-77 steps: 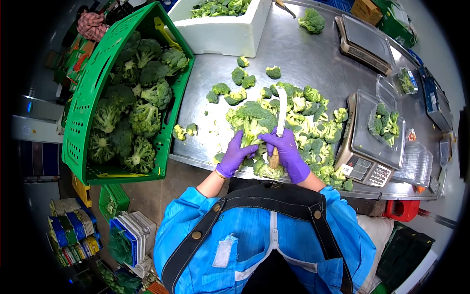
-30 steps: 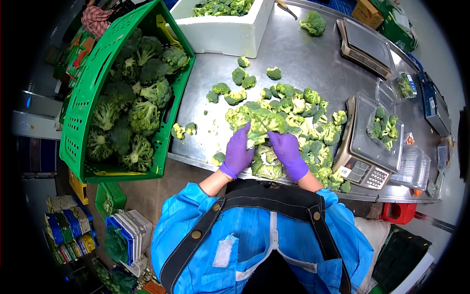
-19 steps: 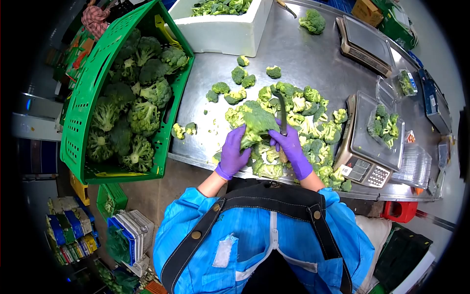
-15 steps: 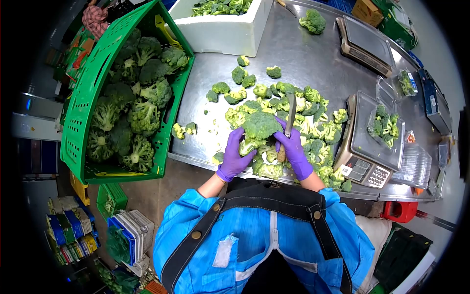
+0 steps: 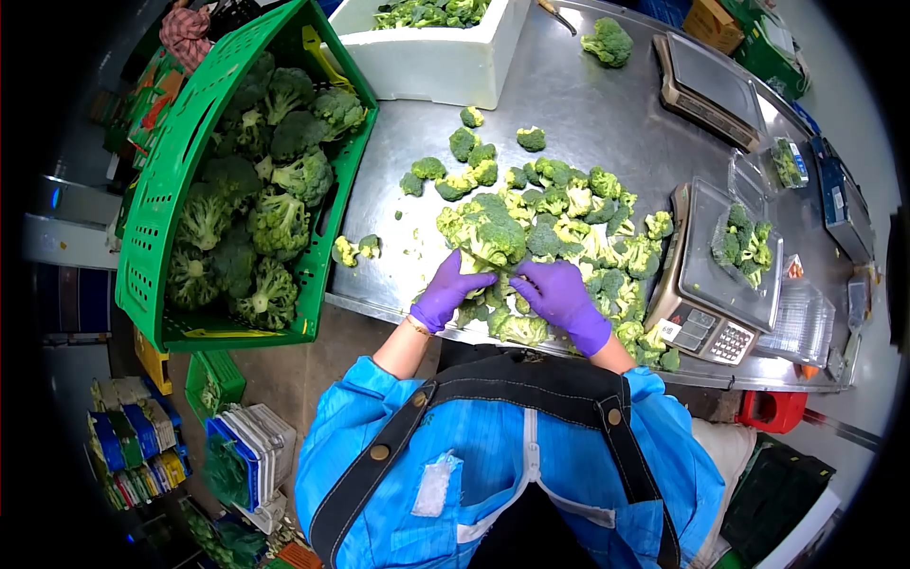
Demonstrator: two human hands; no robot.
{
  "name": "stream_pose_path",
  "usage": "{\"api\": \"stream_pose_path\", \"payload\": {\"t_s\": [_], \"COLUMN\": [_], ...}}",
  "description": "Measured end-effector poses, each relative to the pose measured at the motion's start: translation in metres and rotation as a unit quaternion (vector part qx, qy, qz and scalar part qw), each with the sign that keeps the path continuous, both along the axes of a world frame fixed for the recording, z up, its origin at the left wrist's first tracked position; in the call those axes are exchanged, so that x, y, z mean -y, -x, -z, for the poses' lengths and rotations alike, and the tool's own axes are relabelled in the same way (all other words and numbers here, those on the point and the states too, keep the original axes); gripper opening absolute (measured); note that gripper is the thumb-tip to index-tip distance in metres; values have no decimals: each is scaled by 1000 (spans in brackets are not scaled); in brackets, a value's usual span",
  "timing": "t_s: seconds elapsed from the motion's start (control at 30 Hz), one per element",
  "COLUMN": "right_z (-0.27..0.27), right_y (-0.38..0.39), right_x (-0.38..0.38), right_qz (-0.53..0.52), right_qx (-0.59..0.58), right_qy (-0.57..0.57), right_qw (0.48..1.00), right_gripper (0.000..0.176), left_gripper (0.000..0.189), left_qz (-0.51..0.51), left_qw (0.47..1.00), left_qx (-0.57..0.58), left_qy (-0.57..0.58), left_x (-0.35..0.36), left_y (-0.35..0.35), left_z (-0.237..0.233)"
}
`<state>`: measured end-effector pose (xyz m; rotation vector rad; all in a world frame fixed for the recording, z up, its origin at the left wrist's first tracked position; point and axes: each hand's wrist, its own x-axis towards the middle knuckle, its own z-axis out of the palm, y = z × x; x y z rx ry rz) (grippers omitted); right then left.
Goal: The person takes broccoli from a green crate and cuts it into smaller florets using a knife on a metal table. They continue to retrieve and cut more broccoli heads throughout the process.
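Purple-gloved left hand grasps a domed green broccoli head over the silvery metal counter; purple-gloved right hand close by, grip unclear

A: Which item is in hand?

B: The broccoli head: domed, green, held above the near edge of the metal table, its crown turned outward and its stem end, partly hidden, toward that edge.

A: And the smaller pieces?

B: The florets, green-budded with paler stems, lie loosely heaped at various angles, chiefly right of the head; several rest apart, beyond the heap and to its left.
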<state>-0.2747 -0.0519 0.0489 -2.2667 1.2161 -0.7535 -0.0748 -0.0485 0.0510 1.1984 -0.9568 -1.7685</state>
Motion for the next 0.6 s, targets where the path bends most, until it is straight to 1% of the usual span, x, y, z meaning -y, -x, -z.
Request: {"api": "stream_pose_path", "payload": {"t_s": [0.07,0.1,0.13,0.17,0.2,0.23,0.27,0.3,0.33,0.37,0.4,0.43,0.47,0.5,0.53,0.57,0.6], "right_z": [-1,-3,-3,-3,-2,-2,1,4,8,10,12,13,14,15,15,15,14], "right_y": [-3,-3,-4,-7,-11,-14,-16,-18,-19,-19,-17,-16,-13,-10,-8,-9,-11], "right_x": [-1,-1,-2,-4,-7,-8,-8,-8,-8,-7,-6,-6,-5,-4,-4,-6,-10], "right_qz": [6,8,9,9,33,57,57,59,61,60,49,39,39,33,26,27,81], "right_qx": [0,-34,-68,-67,-71,-74,-74,-100,-125,-124,-120,-116,-115,-35,45,45,164], "right_qy": [15,-8,-31,-32,-8,17,17,21,24,25,19,11,11,17,23,22,-63], "right_qw": [1000,999,997,997,997,995,995,993,990,990,991,992,993,999,998,998,981], "right_gripper": [30,28,26,26,31,37,37,38,40,40,40,40,40,39,38,38,37], "left_gripper": [51,51,53,56,56,59,62,62,64,65,65,65,64,64,63,62,61], "left_qz": [12,12,15,18,18,14,10,9,33,55,55,47,39,40,-1,-43,-67], "left_qw": [998,998,994,988,988,974,954,954,948,942,942,954,964,964,949,928,905], "left_qx": [66,66,107,148,148,210,271,271,291,310,311,274,235,235,290,343,389], "left_qy": [-18,-18,4,27,27,79,131,131,123,115,115,115,115,116,128,138,161], "left_x": [-2,-3,-4,-5,-5,-6,-7,-8,-9,-9,-9,-9,-8,-7,-7,-7,-6], "left_y": [0,1,1,1,1,0,1,3,4,5,3,1,2,5,7,9,9], "left_z": [-4,-3,-1,1,4,9,11,12,12,12,17,28,26,24,21,12,4]}}
